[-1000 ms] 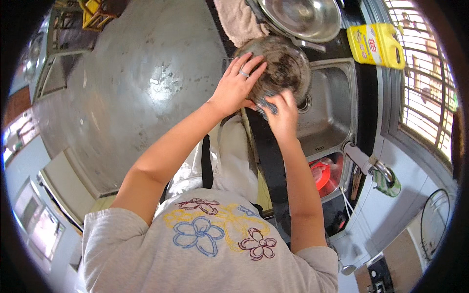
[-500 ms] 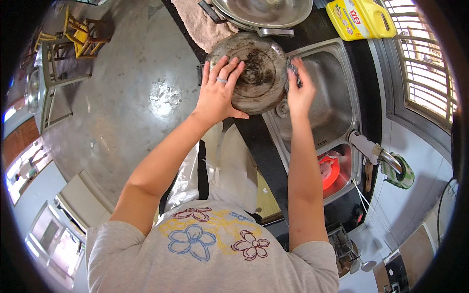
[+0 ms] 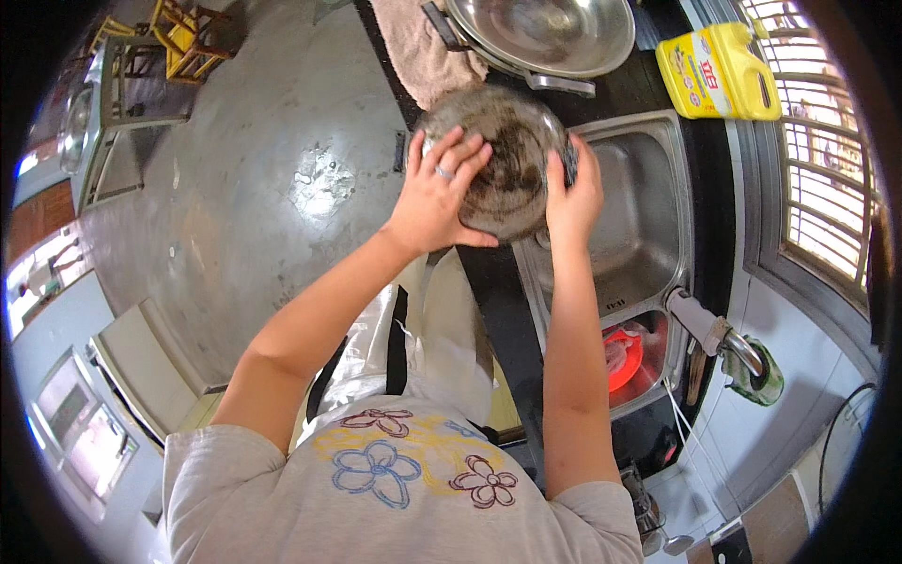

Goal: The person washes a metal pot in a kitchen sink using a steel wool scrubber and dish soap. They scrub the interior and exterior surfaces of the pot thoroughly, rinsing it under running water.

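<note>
By the left hand [image 3: 437, 193], spread open and flat, a round grey-brown metal pan [image 3: 517, 136] was steadied across the front edge of the black counter [image 3: 500, 320], overlapping the left edge of the stainless-steel sink [image 3: 644, 226], while a small dark scrubber [image 3: 570, 162] was gripped at its rim by the right hand [image 3: 575, 197]. The scrubbing was judged unfinished, since dark blotches were left. Printed lettering was borne by a yellow plastic jug [image 3: 719, 75] beyond the sink's far corner.
</note>
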The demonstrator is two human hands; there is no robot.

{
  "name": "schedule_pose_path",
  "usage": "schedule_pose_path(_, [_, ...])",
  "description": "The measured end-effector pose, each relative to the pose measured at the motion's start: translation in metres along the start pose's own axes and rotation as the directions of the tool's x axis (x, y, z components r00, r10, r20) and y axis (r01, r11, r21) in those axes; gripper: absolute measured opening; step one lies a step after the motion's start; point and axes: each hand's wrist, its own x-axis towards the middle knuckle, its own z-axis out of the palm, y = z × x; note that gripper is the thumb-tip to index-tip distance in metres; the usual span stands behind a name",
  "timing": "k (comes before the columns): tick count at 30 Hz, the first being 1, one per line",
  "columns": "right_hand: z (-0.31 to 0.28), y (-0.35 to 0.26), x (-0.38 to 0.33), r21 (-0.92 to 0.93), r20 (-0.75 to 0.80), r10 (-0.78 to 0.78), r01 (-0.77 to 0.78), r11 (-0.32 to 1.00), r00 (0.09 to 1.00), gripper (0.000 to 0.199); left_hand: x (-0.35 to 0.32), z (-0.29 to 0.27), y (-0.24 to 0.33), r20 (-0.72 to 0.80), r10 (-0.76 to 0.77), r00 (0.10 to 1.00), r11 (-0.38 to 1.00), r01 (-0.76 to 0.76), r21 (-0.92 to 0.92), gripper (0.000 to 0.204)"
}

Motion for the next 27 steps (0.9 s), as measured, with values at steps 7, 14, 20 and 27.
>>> schedule_pose_path(7, [-0.023, -0.007, -0.014, -0.125, 0.118, 0.072, -0.057, 0.990, 0.990, 0.040, -0.031, 0.022, 0.023, -0.214, -0.305, 0.928, 0.939, 0.255, -0.232, 0.109])
schedule_pose_path(14, [0.037, -0.076, 0.013, 0.027, 0.444, -0.488, 0.533, 0.846, 0.752, 0.036, -0.034, 0.026, 0.018, -0.225, -0.407, 0.885, 0.891, 0.330, -0.313, 0.119])
schedule_pose_path(20, [0.034, -0.058, 0.016, -0.020, 0.325, -0.383, 0.411, 0.911, 0.865, 0.032, -0.039, 0.034, 0.028, -0.187, -0.553, 0.812, 0.790, 0.439, -0.428, 0.130])
schedule_pose_path(27, [0.037, -0.051, 0.039, -0.114, 0.286, -0.418, 0.463, 0.879, 0.862, 0.028, -0.038, 0.029, 0.028, -0.186, -0.594, 0.783, 0.760, 0.470, -0.449, 0.131])
